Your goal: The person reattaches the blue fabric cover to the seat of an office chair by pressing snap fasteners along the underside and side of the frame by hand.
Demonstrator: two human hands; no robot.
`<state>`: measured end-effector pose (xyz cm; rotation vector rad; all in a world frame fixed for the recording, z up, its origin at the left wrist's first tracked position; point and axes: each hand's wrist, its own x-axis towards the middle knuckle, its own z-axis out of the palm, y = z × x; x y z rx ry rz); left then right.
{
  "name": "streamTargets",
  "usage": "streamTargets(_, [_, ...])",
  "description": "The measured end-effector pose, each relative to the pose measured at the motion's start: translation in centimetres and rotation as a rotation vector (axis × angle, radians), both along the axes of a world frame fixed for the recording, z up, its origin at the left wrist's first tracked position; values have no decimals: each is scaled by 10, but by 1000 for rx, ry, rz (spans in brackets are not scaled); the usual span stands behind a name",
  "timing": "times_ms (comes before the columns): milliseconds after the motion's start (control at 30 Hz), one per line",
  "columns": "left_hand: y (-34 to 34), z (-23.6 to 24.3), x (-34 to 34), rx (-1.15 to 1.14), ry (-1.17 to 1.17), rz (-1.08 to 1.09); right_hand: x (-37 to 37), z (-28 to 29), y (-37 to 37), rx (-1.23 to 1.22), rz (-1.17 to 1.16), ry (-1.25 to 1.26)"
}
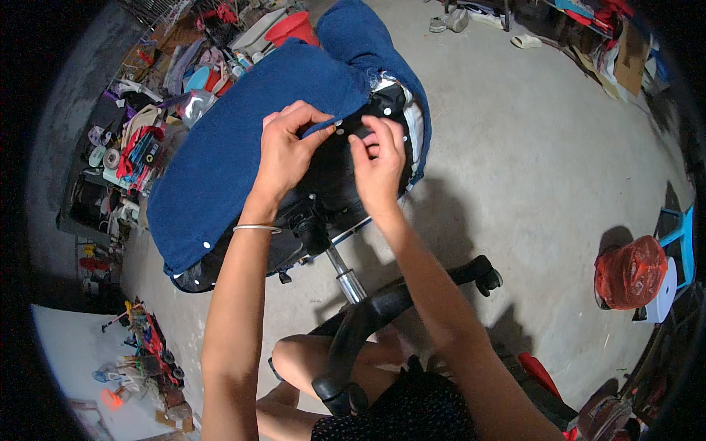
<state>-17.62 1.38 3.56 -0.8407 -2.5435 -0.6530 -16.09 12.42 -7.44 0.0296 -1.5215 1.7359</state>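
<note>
A swivel office chair lies tipped over, its blue fabric cover (pixel 243 147) spread over the seat and back. White round snap buttons (pixel 340 131) dot the black underside (pixel 323 173) and the cover's edge. My left hand (pixel 290 147), with a bangle on its wrist, pinches the cover's edge beside one of these buttons. Just to its right, over the black underside, my right hand (pixel 380 154) has loosely bent fingers, thumb and forefinger apart, with nothing visible between them. White padding or lining (pixel 414 128) shows at the right end of the cover.
The chair's metal post (pixel 346 275) and black wheeled base (pixel 368 316) extend toward my legs. Piled household goods line the left, with a red bucket (pixel 289 29) at the back. On the right stand a red bag-covered bundle (pixel 631 272) and a blue stool (pixel 684 242). Shoes (pixel 450 20) lie far off.
</note>
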Motion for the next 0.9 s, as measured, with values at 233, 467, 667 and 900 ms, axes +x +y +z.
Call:
streamTargets(233, [9, -3, -1, 56, 33, -29, -33, 6, 45, 649, -184, 195])
streamTargets(467, [5, 0, 2, 185, -151, 13, -40, 9, 50, 605, -136, 287])
streamTargets(667, [4, 4, 2, 382, -345, 49, -35, 12, 48, 502, 143, 96])
streamTargets(900, [-1, 10, 2, 549, -480, 75, -24, 15, 60, 622, 113, 46])
